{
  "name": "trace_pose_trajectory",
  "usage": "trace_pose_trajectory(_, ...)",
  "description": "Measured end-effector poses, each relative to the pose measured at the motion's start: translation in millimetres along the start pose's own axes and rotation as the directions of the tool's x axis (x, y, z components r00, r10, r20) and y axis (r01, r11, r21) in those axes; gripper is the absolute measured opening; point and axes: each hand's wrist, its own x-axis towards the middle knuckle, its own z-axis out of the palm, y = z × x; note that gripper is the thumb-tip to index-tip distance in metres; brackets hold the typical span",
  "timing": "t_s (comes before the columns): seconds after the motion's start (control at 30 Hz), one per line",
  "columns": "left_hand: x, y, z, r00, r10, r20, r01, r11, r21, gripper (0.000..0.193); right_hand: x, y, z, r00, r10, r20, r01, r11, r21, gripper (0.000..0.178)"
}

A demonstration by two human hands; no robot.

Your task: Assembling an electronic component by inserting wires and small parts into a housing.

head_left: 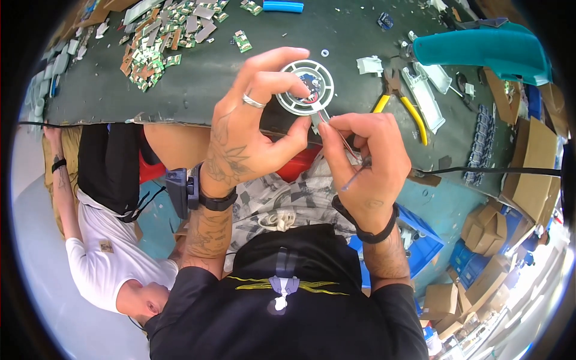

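- The left hand (252, 120) pinches a round white plastic disc with a small circuit board at its centre (306, 87), thumb below and fingers curled over the rim, holding it just above the near edge of the dark green bench (180, 90), likely to keep its face turned up toward the eyes.
- The right hand (366, 162) has its grip clenched on a thin grey rod-like tool (354, 177); its tip seems to point toward the red and pale wires (327, 120) hanging from the disc.
- Yellow-handled pliers (408, 108) lie just to the right.
- A heap of small green circuit boards (162, 42) sits well apart, far left.
- A teal plastic housing (480, 51) rests far right.
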Motion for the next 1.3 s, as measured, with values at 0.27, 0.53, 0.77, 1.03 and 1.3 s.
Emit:
trace_pose_trajectory(0.27,1.8,0.5,8.6,1.0,-0.013,-0.023,0.013,1.0,-0.013,0.044,0.2,4.6,-5.2,0.998,0.026,0.061,-0.032,0.995,0.094,0.026)
trace_pose_trajectory(0.53,0.2,4.6,6.2,0.998,-0.058,0.001,0.058,0.998,-0.013,0.045,-3.6,8.7,-28.7,0.949,0.25,0.192,-0.3,0.905,0.302,0.059)
trace_pose_trajectory(0.77,-2.4,1.6,-5.9,0.991,-0.078,0.11,0.091,0.989,-0.115,0.045,39.1,-4.0,-35.9,0.977,-0.084,0.196,0.11,0.986,-0.123,0.023)
trace_pose_trajectory(1.03,-5.7,0.4,-7.1,0.995,-0.072,0.071,0.079,0.991,-0.104,0.053,86.9,-19.7,-33.1,0.736,-0.393,0.551,0.57,0.799,-0.192,0.017)
trace_pose_trajectory(1.3,-8.0,1.6,-5.6,0.994,-0.107,0.029,0.109,0.986,-0.129,0.082,114.5,-59.3,-31.8,0.517,-0.304,0.801,0.768,0.578,-0.276,0.019)
